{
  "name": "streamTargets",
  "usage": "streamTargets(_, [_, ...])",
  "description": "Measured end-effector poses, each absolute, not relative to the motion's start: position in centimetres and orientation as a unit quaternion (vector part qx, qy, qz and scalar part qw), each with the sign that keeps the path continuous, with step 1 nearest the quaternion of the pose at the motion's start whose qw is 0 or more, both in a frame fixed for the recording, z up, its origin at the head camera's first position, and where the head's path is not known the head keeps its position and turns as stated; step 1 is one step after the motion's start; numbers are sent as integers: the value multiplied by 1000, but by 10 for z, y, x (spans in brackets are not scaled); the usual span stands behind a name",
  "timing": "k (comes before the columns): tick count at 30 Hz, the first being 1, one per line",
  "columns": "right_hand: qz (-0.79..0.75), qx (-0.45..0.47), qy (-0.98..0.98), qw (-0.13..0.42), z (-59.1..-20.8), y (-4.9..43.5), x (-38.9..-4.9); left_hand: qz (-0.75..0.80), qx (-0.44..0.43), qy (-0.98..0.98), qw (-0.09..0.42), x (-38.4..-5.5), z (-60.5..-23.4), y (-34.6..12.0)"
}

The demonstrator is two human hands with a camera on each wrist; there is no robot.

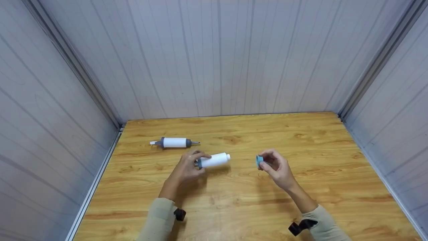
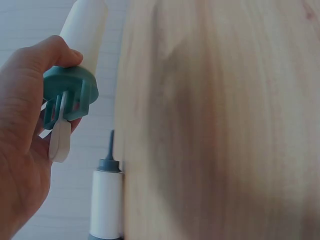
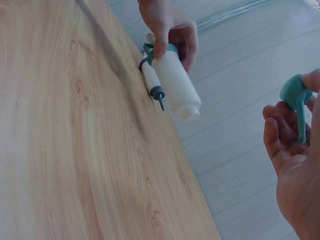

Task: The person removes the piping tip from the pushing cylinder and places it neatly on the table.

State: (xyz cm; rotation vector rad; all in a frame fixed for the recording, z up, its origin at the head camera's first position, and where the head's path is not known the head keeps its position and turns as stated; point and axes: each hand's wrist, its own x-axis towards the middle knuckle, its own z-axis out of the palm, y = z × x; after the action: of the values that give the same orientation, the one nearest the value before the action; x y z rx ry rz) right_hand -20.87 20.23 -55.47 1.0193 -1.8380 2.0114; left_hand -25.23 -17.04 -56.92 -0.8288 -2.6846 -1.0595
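Note:
My left hand (image 1: 188, 166) holds a white cylindrical bottle (image 1: 215, 160) by its teal end, thumb and fingers around it. In the left wrist view, the teal end piece (image 2: 70, 82) has slotted brackets and a white lever (image 2: 60, 142). The bottle's narrower white neck (image 3: 189, 112) points toward my right hand (image 1: 279, 170), uncovered. Between thumb and fingers, that hand pinches a teal nozzle cap (image 1: 259, 160); its thin spout (image 3: 301, 122) shows in the right wrist view. Bottle and cap are apart, both above the table.
A second white cylinder (image 1: 175, 142) with dark grey-teal ends and a thin metallic tip (image 1: 195, 142) lies on the wooden table (image 1: 234, 207), behind my left hand. Pale panel walls (image 1: 217, 67) enclose the table at the back and both sides.

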Motion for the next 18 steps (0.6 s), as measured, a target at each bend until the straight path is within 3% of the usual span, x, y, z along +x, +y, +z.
streamTargets(18, [685,321,-647,98,-555,200,-204,-369,-224,-901,-32,-260,-588,-174])
